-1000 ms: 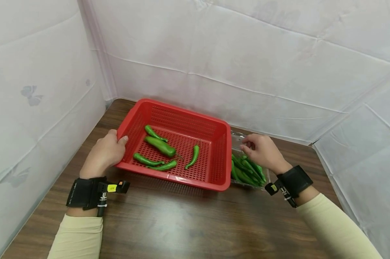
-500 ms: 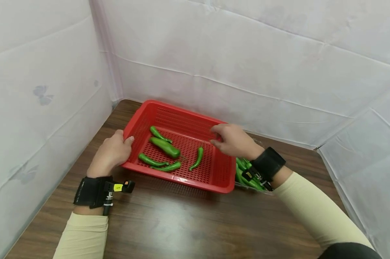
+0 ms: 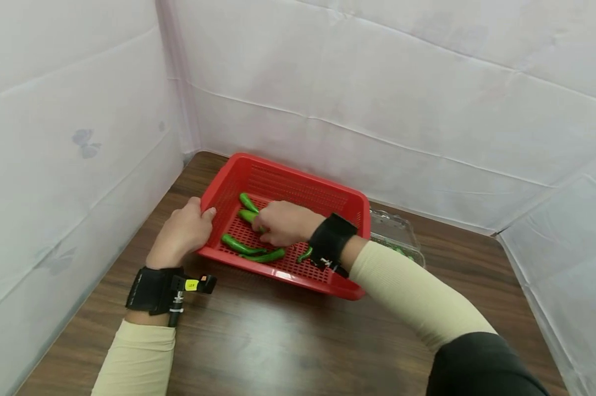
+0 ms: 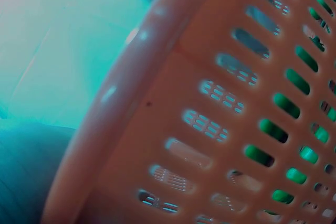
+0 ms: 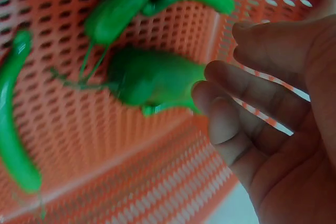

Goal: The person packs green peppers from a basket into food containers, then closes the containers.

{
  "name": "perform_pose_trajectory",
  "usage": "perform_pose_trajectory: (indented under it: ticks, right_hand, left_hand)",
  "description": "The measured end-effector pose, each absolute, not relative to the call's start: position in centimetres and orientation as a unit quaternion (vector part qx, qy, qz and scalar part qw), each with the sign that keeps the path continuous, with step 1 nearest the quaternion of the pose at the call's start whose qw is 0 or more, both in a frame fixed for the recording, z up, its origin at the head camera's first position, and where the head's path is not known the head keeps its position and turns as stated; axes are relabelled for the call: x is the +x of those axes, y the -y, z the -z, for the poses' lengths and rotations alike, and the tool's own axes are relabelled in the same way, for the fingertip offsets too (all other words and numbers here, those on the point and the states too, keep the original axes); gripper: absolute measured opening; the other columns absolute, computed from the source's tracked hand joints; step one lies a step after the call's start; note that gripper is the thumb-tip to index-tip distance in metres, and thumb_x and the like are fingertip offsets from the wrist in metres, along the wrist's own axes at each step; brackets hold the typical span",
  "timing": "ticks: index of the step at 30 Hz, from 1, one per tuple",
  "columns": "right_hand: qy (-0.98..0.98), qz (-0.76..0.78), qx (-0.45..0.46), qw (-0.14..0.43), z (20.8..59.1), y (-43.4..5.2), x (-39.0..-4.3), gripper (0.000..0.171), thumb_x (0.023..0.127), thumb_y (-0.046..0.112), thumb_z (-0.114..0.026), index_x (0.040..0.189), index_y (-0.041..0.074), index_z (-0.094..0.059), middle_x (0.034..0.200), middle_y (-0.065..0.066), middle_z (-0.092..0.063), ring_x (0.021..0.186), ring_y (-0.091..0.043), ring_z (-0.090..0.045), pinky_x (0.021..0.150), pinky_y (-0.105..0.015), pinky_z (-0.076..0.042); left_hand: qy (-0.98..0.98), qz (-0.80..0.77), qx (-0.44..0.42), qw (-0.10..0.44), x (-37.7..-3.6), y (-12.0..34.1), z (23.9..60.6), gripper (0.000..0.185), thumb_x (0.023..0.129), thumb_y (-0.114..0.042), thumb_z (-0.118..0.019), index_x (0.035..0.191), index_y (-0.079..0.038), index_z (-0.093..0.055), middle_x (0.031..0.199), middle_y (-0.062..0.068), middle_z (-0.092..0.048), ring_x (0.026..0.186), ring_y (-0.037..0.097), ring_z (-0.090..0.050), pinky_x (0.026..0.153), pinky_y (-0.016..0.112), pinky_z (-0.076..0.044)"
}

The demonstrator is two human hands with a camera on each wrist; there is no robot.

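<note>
A red plastic basket (image 3: pixel 288 280) with a perforated floor and walls sits on the table, slightly tilted in view. My left hand (image 3: pixel 185 230) grips its left rim, thumb inside and fingers outside. Several green peppers lie in it. Over the basket floor, my right hand (image 3: pixel 285 223) reaches to the large green pepper (image 3: pixel 247 215), partly covering it. In the right wrist view its fingers are apart and loosely bent, with fingertips at the end of that large pepper (image 5: pixel 157 77). Slimmer green peppers (image 3: pixel 236 243) lie around it. The left wrist view shows the basket's outer wall (image 4: pixel 136 108).
A clear plastic box (image 3: pixel 394 228) holding more green peppers stands right of the basket, partly hidden behind the right forearm. White cloth walls (image 3: pixel 327 110) close in the back and sides. The wooden table (image 3: pixel 258 341) extends in front.
My right hand has moved left from above the clear box, over the basket's right side, down to the large pepper. My left hand stays on the rim. The view has shifted slightly.
</note>
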State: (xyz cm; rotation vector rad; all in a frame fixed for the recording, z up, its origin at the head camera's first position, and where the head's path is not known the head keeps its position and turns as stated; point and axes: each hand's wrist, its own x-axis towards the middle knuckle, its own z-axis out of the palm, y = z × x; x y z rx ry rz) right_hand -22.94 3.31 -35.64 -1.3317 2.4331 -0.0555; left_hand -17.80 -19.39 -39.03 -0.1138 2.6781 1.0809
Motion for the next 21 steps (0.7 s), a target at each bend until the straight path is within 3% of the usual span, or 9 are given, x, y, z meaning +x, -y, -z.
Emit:
perform_pose_trajectory:
  ticks: [7,12,21]
  right_hand:
    - [-0.854,-0.005,-0.475,0.213,38.9,-1.0,-23.2,0.017,0.101,0.024,-0.070,0.110,0.010,-0.075,0.084,0.001,-0.067,0.069,-0.007,-0.054,0.069,-0.021,-0.044]
    - [-0.851,-0.021,-0.489,0.191,40.7,-0.8,-23.2,0.020,0.099,0.032,-0.073,0.108,0.014,-0.072,0.090,0.002,-0.070,0.075,-0.006,-0.058,0.075,-0.022,-0.049]
    - [-0.849,0.024,-0.492,0.191,41.6,-0.7,-23.3,0.011,0.099,0.023,-0.072,0.102,0.013,-0.068,0.077,0.006,-0.056,0.068,-0.006,-0.050,0.067,-0.020,-0.041]
  left_hand:
    - [-0.918,-0.373,-0.042,0.128,-17.7,18.5,39.0,0.048,0.112,-0.033,-0.039,0.139,0.007,-0.040,0.101,0.023,-0.063,0.079,0.026,-0.063,0.060,0.032,-0.048]
    - [-0.917,-0.376,-0.042,0.130,-17.5,17.9,38.9,0.048,0.112,-0.032,-0.039,0.140,0.006,-0.040,0.103,0.024,-0.064,0.080,0.027,-0.065,0.060,0.031,-0.048]
    - [-0.918,-0.373,-0.043,0.130,-17.3,17.9,38.8,0.049,0.112,-0.032,-0.039,0.141,0.007,-0.039,0.105,0.025,-0.065,0.081,0.027,-0.067,0.060,0.031,-0.049]
